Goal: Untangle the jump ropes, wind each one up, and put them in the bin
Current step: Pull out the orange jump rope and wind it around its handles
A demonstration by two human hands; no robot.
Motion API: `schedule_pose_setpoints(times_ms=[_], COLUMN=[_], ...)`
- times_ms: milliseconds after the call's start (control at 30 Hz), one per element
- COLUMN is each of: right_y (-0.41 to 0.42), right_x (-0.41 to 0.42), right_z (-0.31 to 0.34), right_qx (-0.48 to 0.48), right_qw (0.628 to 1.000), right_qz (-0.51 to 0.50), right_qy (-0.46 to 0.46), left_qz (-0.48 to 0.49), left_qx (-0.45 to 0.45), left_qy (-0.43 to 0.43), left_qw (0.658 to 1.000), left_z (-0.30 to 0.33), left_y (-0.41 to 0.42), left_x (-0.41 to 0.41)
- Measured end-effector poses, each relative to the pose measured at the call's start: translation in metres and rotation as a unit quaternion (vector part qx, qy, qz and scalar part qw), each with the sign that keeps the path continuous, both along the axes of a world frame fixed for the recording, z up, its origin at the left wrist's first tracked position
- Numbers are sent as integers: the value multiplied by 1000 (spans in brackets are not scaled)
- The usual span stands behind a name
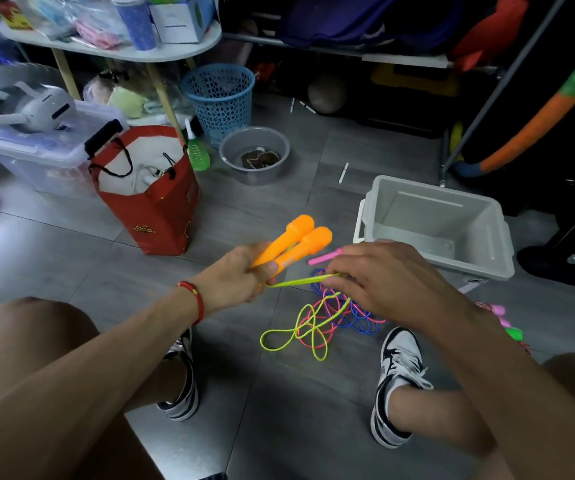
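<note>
My left hand (241, 271) grips two orange handles (296, 242) side by side, their thick ends pointing up and away. A yellow-green rope (300, 327) runs taut from them to my right hand (379, 275), which pinches the strands. The rest of that rope hangs in loops to the floor, crossing a tangle of pink rope (334, 315) and blue rope (358, 323). A pink handle (324, 257) pokes out behind my right hand. The grey bin (431, 226) stands on the floor just beyond my right hand, with nothing visible inside.
A red bag (154, 199) stands on the floor to the left. Behind it are a grey bowl (255, 155), a blue mesh basket (218, 98) and a clear storage box (37, 147). My sneakers (397, 379) flank the rope pile. Pink and green toy parts (507, 323) lie at right.
</note>
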State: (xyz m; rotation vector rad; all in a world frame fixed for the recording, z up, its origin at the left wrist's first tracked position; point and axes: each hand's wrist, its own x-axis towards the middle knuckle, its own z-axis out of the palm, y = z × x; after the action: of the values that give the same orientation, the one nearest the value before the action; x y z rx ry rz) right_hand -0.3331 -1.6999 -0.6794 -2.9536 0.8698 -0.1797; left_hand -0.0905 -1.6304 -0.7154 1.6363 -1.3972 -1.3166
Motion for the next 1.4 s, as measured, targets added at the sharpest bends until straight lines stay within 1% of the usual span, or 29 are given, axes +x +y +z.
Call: schedule_pose_setpoints(times_ms=[67, 167, 267, 333, 367, 433, 500, 533, 600, 633, 667, 733, 767, 800, 833, 900, 1000, 1067, 1167, 1233, 1267, 1333, 1400], right_y=[-1, -9, -6, -5, -7, -13, -16, -18, -22, -25, -29, -34, -31, -28, -22, -2, 30, 41, 49, 50, 50, 52, 56], right_x=[-1, -10, -5, 0, 0, -4, -9, -10, -10, -10, -13, -18, -18, -19, -15, 2, 25, 34, 44, 47, 46, 46, 46], right_z=[2, 5, 9, 14, 16, 16, 9, 7, 3, -1, -14, -41, -49, -59, -62, -59, -59, -64, -67, -62, -60, -54, -46], right_qx=[-45, -41, -83, -81, -65, 17, 147, 231, 360, 399, 429, 488, 488, 473, 458, 453, 432, 449, 499, 492, 478, 424, 367], right_qw=[999, 998, 993, 991, 993, 999, 987, 967, 914, 891, 874, 842, 841, 848, 857, 863, 876, 862, 816, 813, 824, 864, 900], right_qz=[13, 18, 79, 96, 86, 27, -30, -46, -45, -45, -45, -65, -94, -110, -108, -83, -93, -121, -205, -237, -241, -230, -212], right_qy=[-13, -42, -44, -46, -49, -44, -58, -94, -183, -211, -226, -219, -214, -210, -208, -210, -195, -204, -208, -200, -188, -142, -105], left_qz=[-33, -86, -185, -249, -279, -332, -374, -379, -366, -355, -344, -315, -289, -255, -212, -117, 11, 60, 87, 109, 125, 144, 129], left_qx=[0, -17, -42, -20, -9, -13, -46, -68, -107, -120, -122, -93, -71, -47, -28, -11, 15, 8, -6, -2, -4, -18, -33], left_qy=[-58, -123, -220, -268, -282, -281, -254, -227, -144, -97, -52, 45, 89, 123, 140, 158, 196, 185, 134, 108, 92, 46, -15], left_qw=[998, 989, 957, 930, 918, 900, 891, 895, 913, 922, 929, 944, 950, 958, 967, 980, 980, 981, 987, 988, 988, 988, 991], left_z=[-3, 1, 3, 4, 6, 14, 23, 29, 37, 41, 44, 46, 43, 40, 34, 24, 9, 1, -10, -15, -17, -21, -23], left_y=[1, 2, 4, 10, 14, 23, 30, 30, 28, 27, 26, 25, 24, 23, 21, 15, 10, 9, 11, 11, 10, 10, 11], left_x=[0, 0, -9, -21, -29, -40, -43, -41, -35, -33, -32, -30, -27, -24, -19, -7, 2, 3, 3, 3, 4, 5, 5])
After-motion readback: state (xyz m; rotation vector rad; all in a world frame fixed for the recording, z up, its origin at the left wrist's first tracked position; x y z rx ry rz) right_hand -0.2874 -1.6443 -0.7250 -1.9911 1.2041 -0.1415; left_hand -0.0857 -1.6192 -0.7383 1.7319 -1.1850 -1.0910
